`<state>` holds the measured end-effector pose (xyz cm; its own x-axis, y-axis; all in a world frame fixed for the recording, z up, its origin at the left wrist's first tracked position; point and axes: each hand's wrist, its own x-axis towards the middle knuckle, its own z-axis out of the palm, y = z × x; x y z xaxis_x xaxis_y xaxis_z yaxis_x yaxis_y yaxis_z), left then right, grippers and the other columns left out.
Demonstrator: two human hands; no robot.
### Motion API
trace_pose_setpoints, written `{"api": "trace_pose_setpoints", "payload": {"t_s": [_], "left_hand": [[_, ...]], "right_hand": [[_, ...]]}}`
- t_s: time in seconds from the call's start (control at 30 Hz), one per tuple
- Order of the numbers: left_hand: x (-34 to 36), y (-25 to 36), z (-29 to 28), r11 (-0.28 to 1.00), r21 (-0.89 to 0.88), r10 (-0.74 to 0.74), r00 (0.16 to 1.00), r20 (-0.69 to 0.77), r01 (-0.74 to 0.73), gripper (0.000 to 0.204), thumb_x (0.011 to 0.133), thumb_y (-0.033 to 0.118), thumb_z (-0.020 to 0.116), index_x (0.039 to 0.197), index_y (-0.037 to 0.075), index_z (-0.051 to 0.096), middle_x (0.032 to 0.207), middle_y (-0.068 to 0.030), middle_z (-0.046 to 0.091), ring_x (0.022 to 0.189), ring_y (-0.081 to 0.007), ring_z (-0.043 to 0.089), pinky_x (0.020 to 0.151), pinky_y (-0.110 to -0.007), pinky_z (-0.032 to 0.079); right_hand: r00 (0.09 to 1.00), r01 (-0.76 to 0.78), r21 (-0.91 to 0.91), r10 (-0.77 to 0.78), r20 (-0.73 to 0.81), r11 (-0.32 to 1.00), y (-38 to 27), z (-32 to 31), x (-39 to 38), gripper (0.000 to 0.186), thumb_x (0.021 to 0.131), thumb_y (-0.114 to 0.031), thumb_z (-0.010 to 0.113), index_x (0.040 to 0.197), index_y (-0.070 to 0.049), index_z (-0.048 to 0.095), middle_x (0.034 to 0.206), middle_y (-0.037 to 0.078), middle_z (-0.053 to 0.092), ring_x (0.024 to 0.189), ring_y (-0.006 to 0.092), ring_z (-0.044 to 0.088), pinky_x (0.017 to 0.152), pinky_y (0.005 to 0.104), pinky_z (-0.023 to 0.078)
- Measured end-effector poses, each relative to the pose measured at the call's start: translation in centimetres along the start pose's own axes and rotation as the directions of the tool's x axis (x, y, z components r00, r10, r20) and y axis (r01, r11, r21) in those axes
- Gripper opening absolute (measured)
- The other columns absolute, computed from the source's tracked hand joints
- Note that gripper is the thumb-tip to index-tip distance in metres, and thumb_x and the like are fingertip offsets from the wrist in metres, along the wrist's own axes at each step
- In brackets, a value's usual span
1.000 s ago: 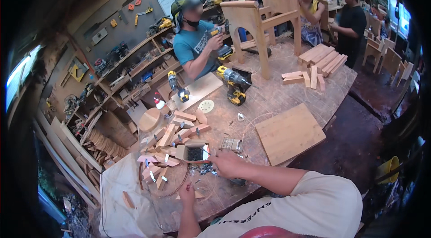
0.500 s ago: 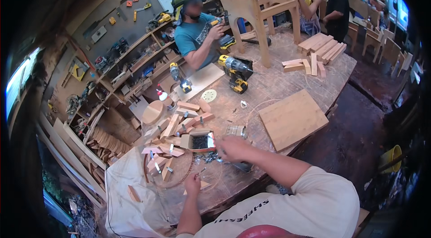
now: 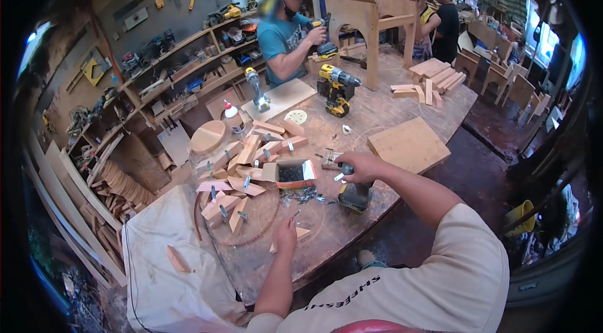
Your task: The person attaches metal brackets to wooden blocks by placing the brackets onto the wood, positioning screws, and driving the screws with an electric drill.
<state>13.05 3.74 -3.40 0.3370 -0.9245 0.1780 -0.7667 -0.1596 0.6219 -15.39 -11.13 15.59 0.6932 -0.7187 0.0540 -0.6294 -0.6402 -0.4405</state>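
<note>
My right hand [image 3: 363, 168] is closed around the upper part of a dark cordless drill [image 3: 355, 197], whose battery base rests on the table near its front edge. A small metal plate [image 3: 339, 177] shows beside my fingers. My left hand [image 3: 286, 236] pinches a small, thin metal piece [image 3: 296, 213], too small to make out exactly. A pale wood offcut [image 3: 303, 232] lies beside that hand. Between my hands and a bit farther off sits an open cardboard box [image 3: 293, 185] of dark screws, with loose dark hardware [image 3: 308, 196] spilled before it.
Wood blocks with metal plates [image 3: 251, 156] are heaped left of the box. A wooden panel [image 3: 409, 146] lies at the right. Farther back stand a yellow drill [image 3: 336, 89], a glue bottle [image 3: 233, 118] and a wooden chair frame [image 3: 372, 31]. A co-worker [image 3: 284, 44] holds another drill.
My right hand has moved right, from beside the screw box to the dark drill, and now grips it. My left hand still pinches the small metal piece. The view has shifted slightly.
</note>
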Motion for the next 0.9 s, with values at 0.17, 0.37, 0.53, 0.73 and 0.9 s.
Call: {"api": "trace_pose_setpoints", "payload": {"t_s": [0.17, 0.37, 0.53, 0.73, 0.9], "left_hand": [[-0.1, 1.0, -0.5, 0.998, 0.032, -0.061, 0.998, 0.030, 0.060, 0.023, 0.085, 0.020, 0.058, 0.106, 0.015, 0.065, 0.087, -0.0118, 0.066, 0.082, -0.0303, 0.063, 0.072, -0.042, 0.047], [-0.6, -0.5, 0.9, 0.996, 0.045, -0.075, 0.997, -0.002, 0.075, 0.024, 0.086, 0.020, 0.058, 0.108, 0.015, 0.064, 0.090, -0.0118, 0.067, 0.084, -0.0295, 0.064, 0.075, -0.040, 0.049], [-0.6, -1.0, 1.1, 0.988, 0.031, -0.155, 0.988, 0.027, 0.154, 0.026, 0.088, 0.023, 0.054, 0.110, 0.013, 0.062, 0.099, -0.0163, 0.065, 0.093, -0.0356, 0.061, 0.081, -0.043, 0.048], [1.0, 0.5, 0.5, 0.965, -0.003, -0.263, 0.964, 0.042, 0.263, 0.024, 0.087, 0.020, 0.055, 0.109, 0.013, 0.063, 0.091, -0.0142, 0.066, 0.086, -0.0303, 0.064, 0.076, -0.040, 0.049], [0.2, -0.5, 1.2, 0.969, 0.025, -0.243, 0.969, -0.045, 0.244, 0.024, 0.086, 0.014, 0.056, 0.109, 0.011, 0.063, 0.084, -0.0118, 0.066, 0.078, -0.0246, 0.064, 0.072, -0.035, 0.050]], "right_hand": [[0.999, -0.032, -0.007, 0.032, -0.006, 0.999, 0.0, -0.3, 0.2, 0.053, 0.075, -0.029, 0.070, 0.122, -0.012, 0.055, 0.114, 0.014, 0.059, 0.107, 0.0320, 0.056, 0.091, 0.0405, 0.046], [0.999, -0.040, 0.001, 0.040, 0.020, 0.999, -0.8, -1.1, -0.6, 0.052, 0.076, -0.030, 0.069, 0.122, -0.013, 0.055, 0.114, 0.014, 0.059, 0.108, 0.0314, 0.056, 0.091, 0.0410, 0.046], [0.998, 0.041, 0.036, -0.039, -0.045, 0.999, 0.3, -0.2, 0.0, 0.051, 0.075, -0.027, 0.069, 0.120, -0.010, 0.055, 0.109, 0.016, 0.059, 0.106, 0.0334, 0.056, 0.089, 0.0421, 0.046], [0.990, 0.121, 0.066, -0.116, -0.080, 0.990, 0.1, -1.7, -0.4, 0.053, 0.073, -0.027, 0.073, 0.120, -0.009, 0.054, 0.113, 0.017, 0.055, 0.106, 0.0351, 0.054, 0.089, 0.0422, 0.046], [0.988, 0.152, 0.075, -0.150, -0.027, 0.986, 0.5, -1.2, -0.3, 0.055, 0.074, -0.030, 0.072, 0.121, -0.010, 0.053, 0.111, 0.016, 0.054, 0.104, 0.0341, 0.054, 0.088, 0.0423, 0.046]]}}
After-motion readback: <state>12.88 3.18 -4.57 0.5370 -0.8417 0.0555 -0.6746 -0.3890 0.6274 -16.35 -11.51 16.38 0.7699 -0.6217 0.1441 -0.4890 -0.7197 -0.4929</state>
